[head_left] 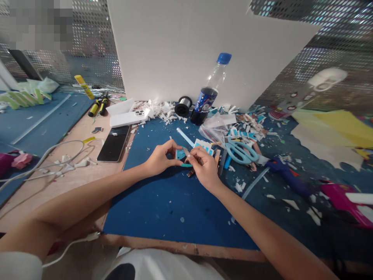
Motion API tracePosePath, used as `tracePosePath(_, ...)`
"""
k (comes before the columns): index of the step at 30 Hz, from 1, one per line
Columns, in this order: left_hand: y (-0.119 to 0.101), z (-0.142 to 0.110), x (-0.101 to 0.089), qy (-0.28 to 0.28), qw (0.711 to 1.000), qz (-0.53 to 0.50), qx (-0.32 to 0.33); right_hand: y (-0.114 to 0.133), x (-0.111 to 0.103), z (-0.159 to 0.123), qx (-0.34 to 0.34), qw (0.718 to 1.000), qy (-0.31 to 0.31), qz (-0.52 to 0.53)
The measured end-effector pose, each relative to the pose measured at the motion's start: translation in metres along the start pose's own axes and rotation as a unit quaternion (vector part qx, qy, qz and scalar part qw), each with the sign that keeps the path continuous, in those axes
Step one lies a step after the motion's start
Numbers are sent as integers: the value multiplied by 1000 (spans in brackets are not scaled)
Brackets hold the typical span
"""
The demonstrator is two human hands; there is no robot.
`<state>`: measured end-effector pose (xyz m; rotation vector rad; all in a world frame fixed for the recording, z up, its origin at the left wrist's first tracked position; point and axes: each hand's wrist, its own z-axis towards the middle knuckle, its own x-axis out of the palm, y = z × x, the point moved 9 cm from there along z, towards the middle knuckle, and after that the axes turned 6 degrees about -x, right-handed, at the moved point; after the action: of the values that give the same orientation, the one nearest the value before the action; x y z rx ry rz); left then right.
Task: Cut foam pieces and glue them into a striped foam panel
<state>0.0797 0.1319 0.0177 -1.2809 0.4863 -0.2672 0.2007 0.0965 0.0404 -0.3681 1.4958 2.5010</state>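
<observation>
My left hand pinches a small teal-blue piece between thumb and forefinger, over the blue mat. Its exact kind is not clear. Close against it, my right hand is closed on a small thin pale piece, whose tip meets the teal-blue piece. Just beyond the hands lie a pale blue strip and a white-and-blue card. Light blue scissors rest to the right of my right hand. A small dark brown piece lies partly under that hand.
A cola bottle and a wire spool stand at the back among white scraps. A phone, cutters and a white cable lie left. Rightward are a dark blue glue gun and a magenta tool.
</observation>
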Motion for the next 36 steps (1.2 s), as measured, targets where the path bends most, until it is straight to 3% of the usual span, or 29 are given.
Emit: tracePosePath(36,1,-1,9,56,997,-49,-14,-6,-2,2,14,999,-7,43)
